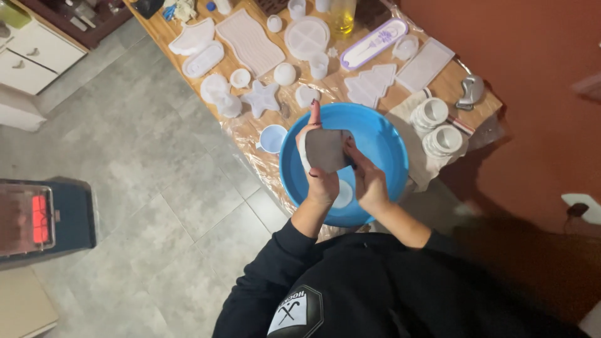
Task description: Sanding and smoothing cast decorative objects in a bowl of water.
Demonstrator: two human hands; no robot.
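My left hand (316, 166) grips a flat, grey, heart-like cast piece (325, 149) by its left edge, index finger stretched upward. My right hand (366, 178) holds the same piece from its right side, thumb on its face. Both hands are over a round blue basin (385, 134) at the near end of a wooden table (447, 81). A small white round thing (344, 194) lies on the basin's bottom under my hands.
Several white moulds cover the table: a star (261, 97), a tree shape (371, 84), a wavy tray (249, 40), a round one (307, 36), stacked rings (432, 112). A small cup (273, 138) stands left of the basin. A glowing heater (44, 219) stands on the tiled floor.
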